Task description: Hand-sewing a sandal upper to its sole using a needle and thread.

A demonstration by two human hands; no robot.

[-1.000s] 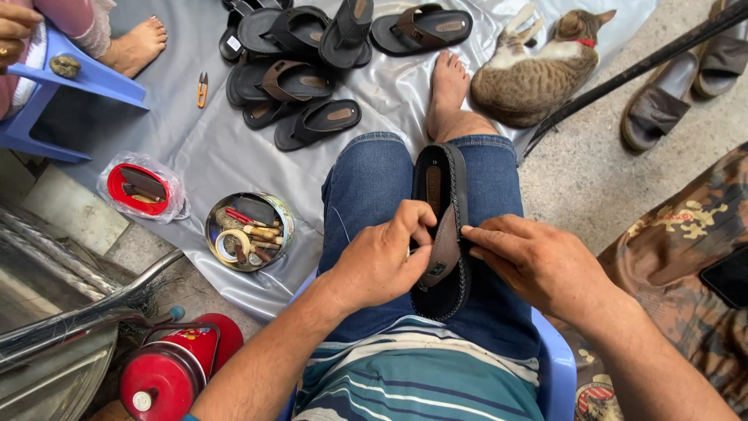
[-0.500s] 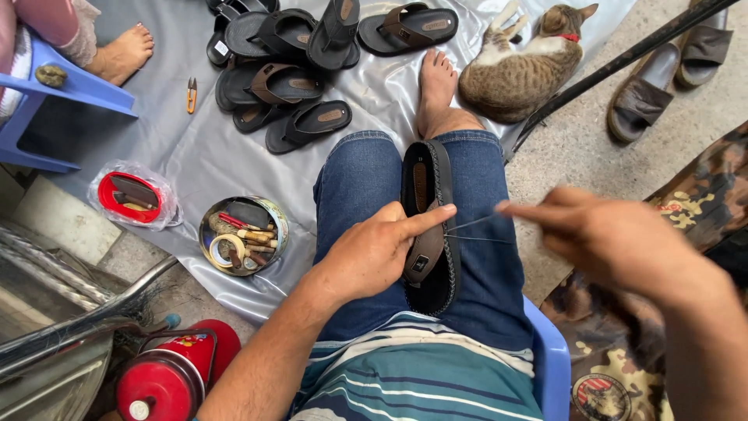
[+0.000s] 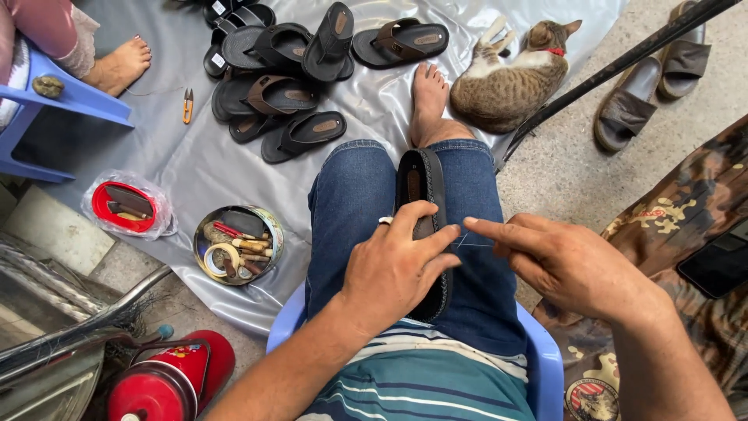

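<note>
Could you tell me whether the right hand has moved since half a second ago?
Yes. The right hand has come back left toward the sandal on the lap, after pulling the thread out to the right.

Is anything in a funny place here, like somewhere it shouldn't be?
Yes: a tabby cat lies stretched on the grey plastic sheet right beside the pile of sandals, next to the person's bare foot. Nothing looks spilled or broken.

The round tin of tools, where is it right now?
In the head view the round tin of tools sits low on the left, on the grey plastic sheet, between the red lid in a clear bag and the person's left knee.
</note>
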